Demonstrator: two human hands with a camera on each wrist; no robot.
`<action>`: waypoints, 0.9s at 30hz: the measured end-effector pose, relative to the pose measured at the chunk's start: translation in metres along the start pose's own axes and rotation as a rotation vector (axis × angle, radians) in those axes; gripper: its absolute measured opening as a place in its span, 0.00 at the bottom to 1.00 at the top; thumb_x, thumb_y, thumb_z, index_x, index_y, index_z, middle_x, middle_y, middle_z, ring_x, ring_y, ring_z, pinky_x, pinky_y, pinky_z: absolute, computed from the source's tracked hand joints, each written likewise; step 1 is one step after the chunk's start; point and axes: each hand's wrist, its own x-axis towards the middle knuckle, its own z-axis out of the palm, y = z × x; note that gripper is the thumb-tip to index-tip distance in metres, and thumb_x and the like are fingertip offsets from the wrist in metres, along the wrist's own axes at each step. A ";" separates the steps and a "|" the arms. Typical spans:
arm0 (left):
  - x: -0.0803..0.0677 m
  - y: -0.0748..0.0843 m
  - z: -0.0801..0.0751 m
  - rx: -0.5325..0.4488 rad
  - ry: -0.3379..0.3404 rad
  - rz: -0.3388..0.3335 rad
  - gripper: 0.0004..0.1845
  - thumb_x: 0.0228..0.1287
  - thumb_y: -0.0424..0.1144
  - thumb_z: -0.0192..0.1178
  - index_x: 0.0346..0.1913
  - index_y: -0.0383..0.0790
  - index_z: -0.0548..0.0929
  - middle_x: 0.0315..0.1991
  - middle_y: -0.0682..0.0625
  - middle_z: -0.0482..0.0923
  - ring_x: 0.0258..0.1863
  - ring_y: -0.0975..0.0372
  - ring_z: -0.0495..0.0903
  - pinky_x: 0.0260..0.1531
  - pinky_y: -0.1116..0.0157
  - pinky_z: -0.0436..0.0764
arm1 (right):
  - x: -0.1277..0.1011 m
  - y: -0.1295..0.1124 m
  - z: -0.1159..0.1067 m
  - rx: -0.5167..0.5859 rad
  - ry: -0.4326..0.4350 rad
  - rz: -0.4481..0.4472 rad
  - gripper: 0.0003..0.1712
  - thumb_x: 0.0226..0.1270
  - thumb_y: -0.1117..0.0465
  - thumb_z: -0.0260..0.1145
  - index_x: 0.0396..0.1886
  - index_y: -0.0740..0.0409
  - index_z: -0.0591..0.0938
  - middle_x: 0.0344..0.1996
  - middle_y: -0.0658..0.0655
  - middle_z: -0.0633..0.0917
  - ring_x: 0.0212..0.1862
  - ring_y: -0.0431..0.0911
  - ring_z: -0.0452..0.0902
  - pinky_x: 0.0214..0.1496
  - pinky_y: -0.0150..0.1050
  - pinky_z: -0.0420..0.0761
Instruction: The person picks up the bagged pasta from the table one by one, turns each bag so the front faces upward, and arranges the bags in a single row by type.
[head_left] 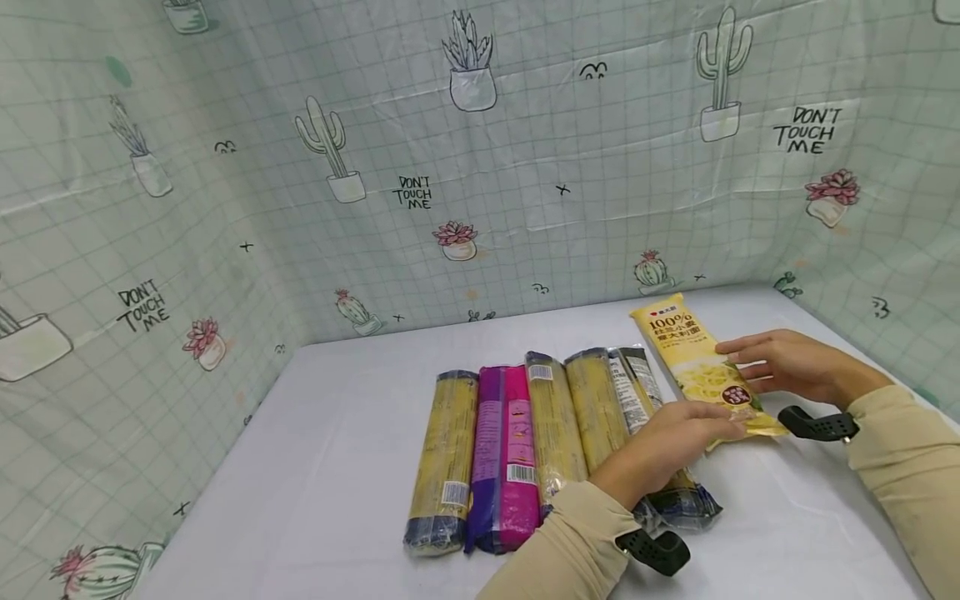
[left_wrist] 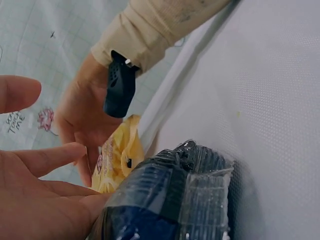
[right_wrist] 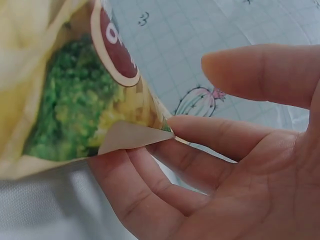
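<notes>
A yellow pasta packet (head_left: 693,358) lies at the right of the white table, tilted away from the row of packs. My right hand (head_left: 795,362) touches its right side; in the right wrist view the extended fingers (right_wrist: 200,130) lie along and under the packet's edge, thumb apart. Over the packet's near left part reaches my left hand (head_left: 667,442), its fingers fairly straight and touching the packet. Just beneath the left forearm is a clear pack with dark blue ends (left_wrist: 155,200), partly hidden in the head view.
Left of the packet, several long packs stand side by side: a yellow noodle pack (head_left: 444,458), a purple-and-pink pack (head_left: 504,450), two more yellow ones (head_left: 557,408) and a pack with a black-and-white label (head_left: 633,387). A cactus-print sheet (head_left: 525,167) hangs behind the table (head_left: 337,458).
</notes>
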 end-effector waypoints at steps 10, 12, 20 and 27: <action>0.002 -0.003 -0.001 0.029 -0.039 0.028 0.11 0.63 0.45 0.66 0.47 0.48 0.89 0.46 0.66 0.79 0.47 0.72 0.74 0.50 0.64 0.74 | 0.001 0.005 -0.004 -0.028 0.034 0.026 0.37 0.78 0.57 0.54 0.76 0.73 0.55 0.73 0.75 0.57 0.56 0.47 0.73 0.55 0.43 0.80; 0.003 -0.003 0.000 0.074 -0.052 0.014 0.12 0.64 0.46 0.66 0.47 0.48 0.89 0.46 0.66 0.80 0.47 0.71 0.75 0.50 0.64 0.75 | 0.000 0.007 -0.006 -0.042 0.057 0.042 0.36 0.77 0.58 0.56 0.76 0.73 0.57 0.69 0.74 0.64 0.54 0.45 0.75 0.53 0.42 0.81; 0.005 0.002 0.000 0.298 -0.105 -0.018 0.15 0.67 0.50 0.64 0.48 0.46 0.90 0.46 0.63 0.81 0.44 0.70 0.77 0.46 0.64 0.77 | -0.005 0.008 -0.009 -0.013 0.114 0.066 0.37 0.72 0.59 0.63 0.72 0.75 0.64 0.49 0.54 0.82 0.45 0.43 0.80 0.47 0.42 0.84; 0.004 0.005 -0.003 0.347 -0.153 -0.063 0.18 0.68 0.53 0.62 0.51 0.46 0.89 0.51 0.62 0.82 0.49 0.69 0.78 0.49 0.63 0.78 | 0.000 0.012 -0.009 -0.036 0.124 0.027 0.29 0.72 0.63 0.63 0.67 0.75 0.71 0.46 0.56 0.85 0.41 0.42 0.81 0.44 0.41 0.85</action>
